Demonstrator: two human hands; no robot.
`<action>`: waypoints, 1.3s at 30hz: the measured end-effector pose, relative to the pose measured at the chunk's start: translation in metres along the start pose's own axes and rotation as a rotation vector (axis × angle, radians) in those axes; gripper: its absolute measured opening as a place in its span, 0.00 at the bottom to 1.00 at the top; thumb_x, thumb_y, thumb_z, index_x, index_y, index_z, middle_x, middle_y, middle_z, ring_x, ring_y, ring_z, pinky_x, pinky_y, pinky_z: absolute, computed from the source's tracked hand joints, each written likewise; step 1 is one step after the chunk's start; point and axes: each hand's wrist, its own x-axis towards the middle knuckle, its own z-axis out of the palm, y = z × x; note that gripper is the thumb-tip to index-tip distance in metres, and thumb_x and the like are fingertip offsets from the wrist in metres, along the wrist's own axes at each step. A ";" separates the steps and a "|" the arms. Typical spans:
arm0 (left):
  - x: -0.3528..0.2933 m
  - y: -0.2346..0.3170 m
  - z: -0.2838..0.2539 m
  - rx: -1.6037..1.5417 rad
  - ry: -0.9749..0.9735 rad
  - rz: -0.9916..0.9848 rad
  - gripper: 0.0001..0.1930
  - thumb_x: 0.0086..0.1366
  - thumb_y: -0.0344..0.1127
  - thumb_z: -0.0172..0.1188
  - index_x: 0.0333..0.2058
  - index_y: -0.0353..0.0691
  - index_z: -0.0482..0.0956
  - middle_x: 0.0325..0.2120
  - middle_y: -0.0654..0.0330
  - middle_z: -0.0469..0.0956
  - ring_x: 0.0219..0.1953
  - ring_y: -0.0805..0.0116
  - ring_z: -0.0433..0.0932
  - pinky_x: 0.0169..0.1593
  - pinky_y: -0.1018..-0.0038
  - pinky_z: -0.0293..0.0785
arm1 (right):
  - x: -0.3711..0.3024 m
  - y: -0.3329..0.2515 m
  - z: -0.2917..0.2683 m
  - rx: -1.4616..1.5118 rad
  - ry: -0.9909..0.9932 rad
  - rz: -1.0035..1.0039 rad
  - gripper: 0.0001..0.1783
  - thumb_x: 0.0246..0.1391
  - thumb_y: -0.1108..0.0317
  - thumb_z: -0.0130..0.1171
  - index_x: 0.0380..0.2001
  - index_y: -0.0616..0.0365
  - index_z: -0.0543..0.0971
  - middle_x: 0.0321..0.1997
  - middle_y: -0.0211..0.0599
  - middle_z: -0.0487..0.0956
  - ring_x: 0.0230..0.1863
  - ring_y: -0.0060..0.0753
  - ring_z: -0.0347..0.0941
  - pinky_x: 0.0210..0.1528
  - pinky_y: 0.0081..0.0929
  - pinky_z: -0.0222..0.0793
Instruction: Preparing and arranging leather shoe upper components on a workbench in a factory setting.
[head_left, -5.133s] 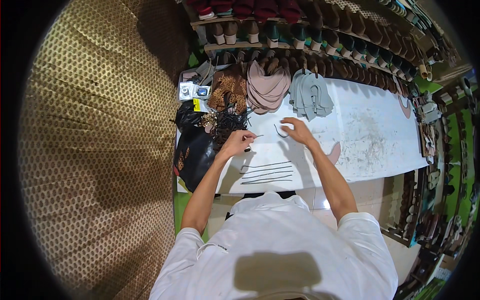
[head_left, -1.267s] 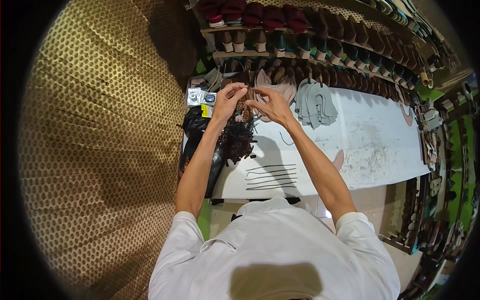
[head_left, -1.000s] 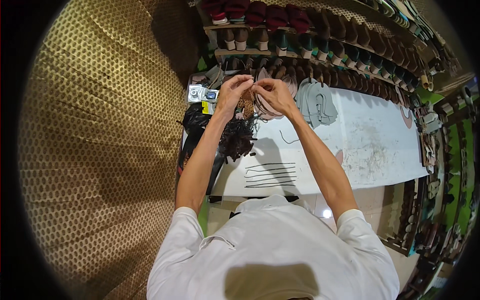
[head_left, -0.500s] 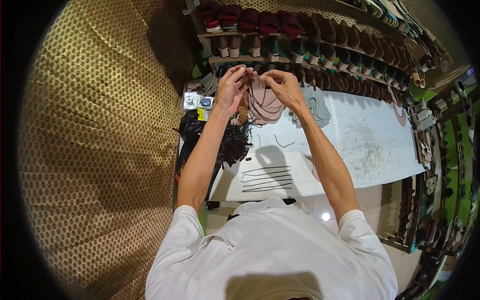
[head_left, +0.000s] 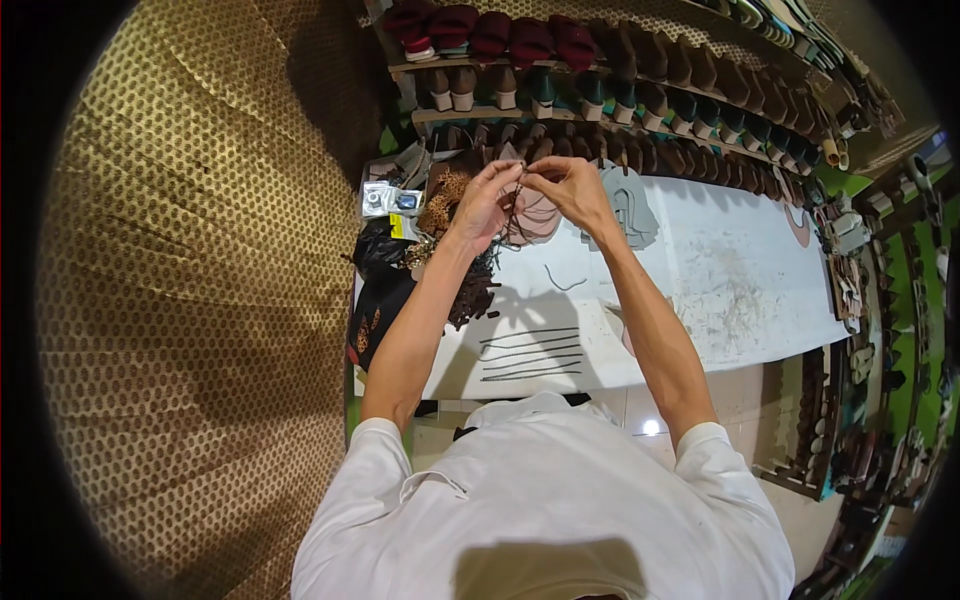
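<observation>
My left hand [head_left: 484, 208] and my right hand [head_left: 572, 192] are raised close together over the far part of the table. Their fingers pinch a thin dark cord [head_left: 514, 212], which hangs down between them. Its upper end is hidden by the fingertips. Behind the hands lie rounded pink pieces [head_left: 538, 222]. Nearer to me, several dark cords [head_left: 530, 355] are laid out in roughly parallel rows on the white table [head_left: 700, 300]. One bent cord [head_left: 566, 284] lies apart beyond them. Left of these sits a heap of dark brown strips [head_left: 470, 298], partly covered by my left forearm.
Grey flat pieces [head_left: 630, 205] lie right of the pink ones. Leopard-print material [head_left: 442, 205], a black bag [head_left: 378, 250] and small packets [head_left: 376, 199] crowd the left end. Shelves of shoes [head_left: 625, 98] rise behind the table. A patterned gold curtain [head_left: 200, 300] hangs at left.
My left hand has moved right and slightly down, closer to my right hand, uncovering more leopard-print material. The long loops of cord that hung over the pink pieces are now a shorter dark hanging length.
</observation>
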 end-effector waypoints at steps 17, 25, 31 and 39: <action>-0.011 -0.018 -0.014 -0.017 0.022 -0.373 0.09 0.67 0.35 0.70 0.42 0.38 0.85 0.31 0.66 0.82 0.26 0.78 0.72 0.30 0.80 0.69 | -0.035 0.030 -0.003 0.098 -0.124 -0.137 0.16 0.62 0.66 0.68 0.51 0.59 0.87 0.43 0.43 0.88 0.40 0.31 0.86 0.44 0.29 0.82; -0.011 -0.031 -0.016 0.041 -0.049 -0.375 0.12 0.68 0.35 0.70 0.47 0.38 0.85 0.34 0.68 0.82 0.27 0.81 0.74 0.30 0.83 0.71 | -0.043 0.045 -0.005 0.330 -0.198 0.091 0.16 0.63 0.68 0.66 0.51 0.62 0.86 0.41 0.44 0.89 0.39 0.27 0.87 0.45 0.24 0.83; -0.026 -0.029 -0.007 0.199 -0.008 -0.347 0.15 0.69 0.35 0.68 0.52 0.35 0.84 0.36 0.64 0.84 0.29 0.79 0.76 0.32 0.81 0.73 | -0.049 0.033 -0.015 0.180 -0.219 0.049 0.14 0.61 0.70 0.67 0.49 0.65 0.87 0.38 0.43 0.89 0.38 0.28 0.87 0.42 0.25 0.84; -0.055 -0.063 -0.068 0.518 -0.139 -0.512 0.18 0.70 0.36 0.68 0.52 0.30 0.84 0.35 0.60 0.85 0.23 0.79 0.74 0.26 0.79 0.70 | -0.083 0.111 -0.018 0.491 -0.100 0.376 0.15 0.63 0.70 0.68 0.47 0.71 0.85 0.37 0.40 0.87 0.37 0.26 0.83 0.44 0.22 0.82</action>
